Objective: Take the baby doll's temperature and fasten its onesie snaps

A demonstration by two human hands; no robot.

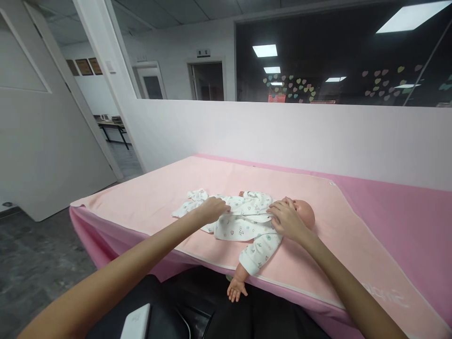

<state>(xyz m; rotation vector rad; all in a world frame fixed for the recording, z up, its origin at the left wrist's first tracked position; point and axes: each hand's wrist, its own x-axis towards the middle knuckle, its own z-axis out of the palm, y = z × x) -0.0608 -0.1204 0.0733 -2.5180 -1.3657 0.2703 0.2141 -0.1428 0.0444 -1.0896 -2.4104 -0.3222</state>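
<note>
A baby doll [306,213] lies on its back, its head to the right and its near arm hanging over the table's front edge. It wears a white printed baby top [243,227], whose front flap runs lengthwise along the body. At the lower part of that flap, my left hand [213,210] is closed, its fingertips pinching the cloth edge. My right hand [287,219] bends over the upper chest by the neck, thumb and fingers on the top's collar edge; it hides part of the doll's face. White printed cloth [190,202] covers the doll's legs at the left.
A peach mat [155,188] covers much of the table, over a pink cloth [399,207]. Behind rises a white half wall [282,136] with glass above. A white door [45,122] stands at the left. Below the front edge lies a white flat device [136,322].
</note>
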